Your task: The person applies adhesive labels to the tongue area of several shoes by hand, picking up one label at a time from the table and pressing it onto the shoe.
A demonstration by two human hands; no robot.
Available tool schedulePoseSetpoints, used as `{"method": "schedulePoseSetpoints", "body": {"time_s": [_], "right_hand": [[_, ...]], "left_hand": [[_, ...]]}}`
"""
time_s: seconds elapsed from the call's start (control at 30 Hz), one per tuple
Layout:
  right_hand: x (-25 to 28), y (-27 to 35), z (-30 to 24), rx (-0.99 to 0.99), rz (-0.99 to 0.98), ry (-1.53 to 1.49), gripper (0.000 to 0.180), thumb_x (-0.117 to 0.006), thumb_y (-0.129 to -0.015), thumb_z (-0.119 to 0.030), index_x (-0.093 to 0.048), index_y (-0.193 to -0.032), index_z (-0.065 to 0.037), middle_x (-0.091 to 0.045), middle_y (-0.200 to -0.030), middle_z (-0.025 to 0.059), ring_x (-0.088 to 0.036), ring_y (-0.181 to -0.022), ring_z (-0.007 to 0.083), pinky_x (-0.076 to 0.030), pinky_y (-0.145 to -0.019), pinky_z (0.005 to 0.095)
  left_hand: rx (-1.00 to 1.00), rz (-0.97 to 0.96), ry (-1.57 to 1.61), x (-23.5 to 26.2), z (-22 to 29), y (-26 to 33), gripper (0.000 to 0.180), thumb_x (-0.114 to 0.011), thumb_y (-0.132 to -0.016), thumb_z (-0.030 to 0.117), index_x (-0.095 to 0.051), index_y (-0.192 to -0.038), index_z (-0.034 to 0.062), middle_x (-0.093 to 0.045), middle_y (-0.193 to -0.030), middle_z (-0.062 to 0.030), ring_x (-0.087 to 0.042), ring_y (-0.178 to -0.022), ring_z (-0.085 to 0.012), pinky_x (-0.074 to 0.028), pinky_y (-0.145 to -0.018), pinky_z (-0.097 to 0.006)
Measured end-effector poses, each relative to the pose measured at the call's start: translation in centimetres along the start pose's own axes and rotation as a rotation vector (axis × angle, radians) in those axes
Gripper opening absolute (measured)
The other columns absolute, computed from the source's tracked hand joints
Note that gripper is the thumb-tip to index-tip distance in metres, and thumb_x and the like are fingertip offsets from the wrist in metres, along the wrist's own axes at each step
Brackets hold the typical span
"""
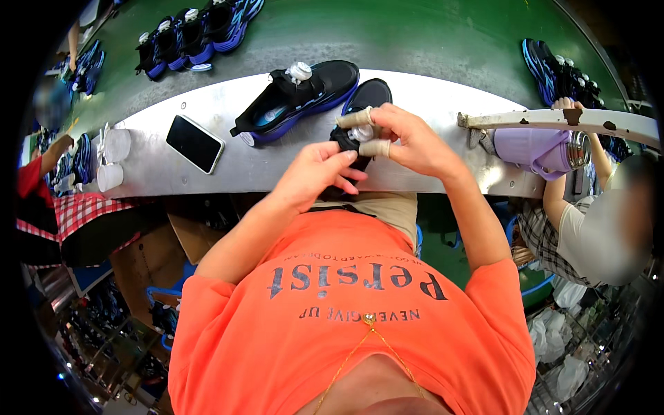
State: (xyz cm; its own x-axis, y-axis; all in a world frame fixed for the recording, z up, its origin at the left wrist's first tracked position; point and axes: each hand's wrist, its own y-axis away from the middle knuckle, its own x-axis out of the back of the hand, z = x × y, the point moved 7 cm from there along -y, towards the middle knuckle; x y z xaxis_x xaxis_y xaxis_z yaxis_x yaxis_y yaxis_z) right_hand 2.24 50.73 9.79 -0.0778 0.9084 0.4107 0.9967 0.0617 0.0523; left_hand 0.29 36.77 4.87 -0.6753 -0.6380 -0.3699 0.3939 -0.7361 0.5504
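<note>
A black sneaker [372, 95] points away from me at the table's edge, its opening partly hidden by my hands. My right hand [411, 142], with beige tape around two fingers, is closed in a pinch about the shoe's round whitish piece [360, 133]. The fingers of my left hand [315, 174] are bent against the near end of the same shoe, thumb pressed to it; exactly what they pinch is hidden. Just left lies a second black sneaker [315, 88] with a blue-purple sole, tilted on its side, with a round white piece [299, 71] on top.
A phone [195, 143] and white tubs [116, 145] lie to the left on the metal table [256, 173]. Right are a lilac bottle [532, 149] and a chipped white bar [553, 119]. More sneakers [197, 34] stand on the green surface [387, 34]. People sit at both sides.
</note>
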Motion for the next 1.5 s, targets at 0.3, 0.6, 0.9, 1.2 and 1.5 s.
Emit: {"method": "schedulePoseSetpoints", "body": {"time_s": [0.3, 0.6, 0.9, 1.2, 1.5], "right_hand": [[0.4, 0.5, 0.0, -0.025, 0.086, 0.139, 0.038, -0.075, -0.072, -0.022, -0.067, -0.108, -0.014, -0.057, -0.077, 0.0053, -0.050, -0.066, 0.0143, -0.043, -0.060, 0.0286], [0.6, 0.3, 0.7, -0.001, 0.094, 0.026, 0.036, -0.074, -0.072, -0.019, -0.067, -0.107, -0.012, -0.060, -0.082, 0.0051, -0.052, -0.070, 0.0138, -0.044, -0.062, 0.0273], [0.5, -0.3, -0.1, 0.064, 0.052, 0.050, 0.036, -0.073, -0.073, -0.017, -0.067, -0.108, -0.012, -0.058, -0.082, 0.0034, -0.049, -0.066, 0.0140, -0.043, -0.062, 0.0267], [1.0, -0.2, -0.4, 0.059, 0.130, 0.084, 0.033, -0.074, -0.072, -0.017, -0.067, -0.103, -0.009, -0.056, -0.079, 0.0046, -0.048, -0.065, 0.0150, -0.043, -0.061, 0.0282], [0.4, 0.5, -0.8, -0.091, 0.240, 0.083, 0.031, -0.072, -0.074, -0.016, -0.065, -0.103, -0.008, -0.057, -0.079, 0.0091, -0.053, -0.065, 0.0209, -0.046, -0.061, 0.0312]], "left_hand": [[0.001, 0.086, -0.010, -1.4, -0.6, 0.1, 0.028, -0.048, -0.096, 0.014, -0.056, -0.116, -0.0042, -0.062, -0.109, -0.0112, -0.065, -0.093, -0.0211, -0.055, -0.063, -0.027], [0.088, 0.112, -0.007, -1.7, -0.1, 0.1, 0.027, -0.048, -0.096, 0.014, -0.057, -0.115, -0.0041, -0.062, -0.107, -0.0115, -0.065, -0.094, -0.0210, -0.056, -0.061, -0.027], [0.112, 0.047, 0.074, -1.6, -0.3, 0.5, 0.031, -0.047, -0.097, 0.019, -0.055, -0.116, -0.0041, -0.060, -0.113, -0.0114, -0.064, -0.099, -0.0250, -0.056, -0.063, -0.031], [0.121, 0.078, 0.125, -1.9, 0.1, 0.3, 0.031, -0.045, -0.098, 0.018, -0.054, -0.116, -0.0045, -0.059, -0.111, -0.0107, -0.063, -0.097, -0.0237, -0.056, -0.063, -0.030], [0.119, 0.106, 0.167, -2.6, 0.7, 0.6, 0.030, -0.041, -0.099, 0.017, -0.053, -0.112, -0.0070, -0.059, -0.108, -0.0139, -0.063, -0.093, -0.0211, -0.056, -0.061, -0.029]]}}
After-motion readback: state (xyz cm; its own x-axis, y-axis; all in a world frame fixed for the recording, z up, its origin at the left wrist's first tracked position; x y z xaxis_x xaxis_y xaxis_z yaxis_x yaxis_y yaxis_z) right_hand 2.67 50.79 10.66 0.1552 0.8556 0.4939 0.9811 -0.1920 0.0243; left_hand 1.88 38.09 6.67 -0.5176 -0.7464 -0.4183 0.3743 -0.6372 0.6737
